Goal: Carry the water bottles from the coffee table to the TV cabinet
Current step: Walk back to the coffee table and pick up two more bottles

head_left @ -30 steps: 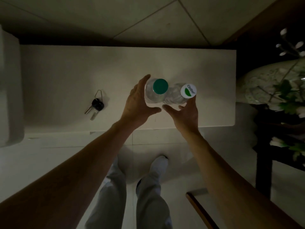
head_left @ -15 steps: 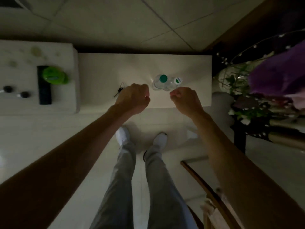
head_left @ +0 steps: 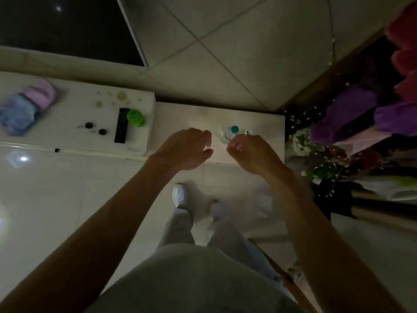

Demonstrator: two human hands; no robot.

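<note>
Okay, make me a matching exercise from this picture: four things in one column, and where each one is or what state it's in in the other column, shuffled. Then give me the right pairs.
Column one
1. teal-capped bottle
2. black remote
3. left hand
4. purple wrapping

Column two
A. at the far right of the view
B. lying on the taller white surface, next to a green tub
C. standing on the low white top, beside the white-capped bottle
D. holding nothing, fingers loosely curled

Pairs: 1-C, 2-B, 3-D, 4-A
</note>
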